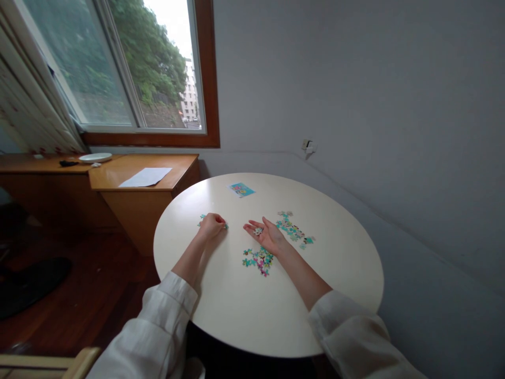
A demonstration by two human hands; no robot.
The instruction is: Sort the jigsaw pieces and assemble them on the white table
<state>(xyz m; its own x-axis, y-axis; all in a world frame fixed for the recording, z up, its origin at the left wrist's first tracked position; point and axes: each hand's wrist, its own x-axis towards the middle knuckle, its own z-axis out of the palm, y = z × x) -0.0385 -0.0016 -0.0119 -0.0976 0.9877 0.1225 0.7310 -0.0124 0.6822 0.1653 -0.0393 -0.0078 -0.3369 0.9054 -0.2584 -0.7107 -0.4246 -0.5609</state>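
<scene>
My left hand (212, 225) is closed in a pinch over the left side of the round table, with a small teal puzzle piece (226, 226) at its fingertips. Partly hidden behind that hand lie a few more teal pieces (201, 217). Palm up and fingers stretched, my right hand (270, 238) carries a little cluster of puzzle pieces (258, 231). Just below it on the tabletop is a loose pile of teal, yellow and pink pieces (258, 260). Another spread of pieces (294, 230), mostly teal and pale, lies to its right.
A blue picture card (242, 190) rests toward the far edge of the white round table (252, 316). Left of it stands a wooden desk (185, 176) with a paper sheet (145, 177) and a white plate (95, 157). A wall socket (309, 146) sits behind the table.
</scene>
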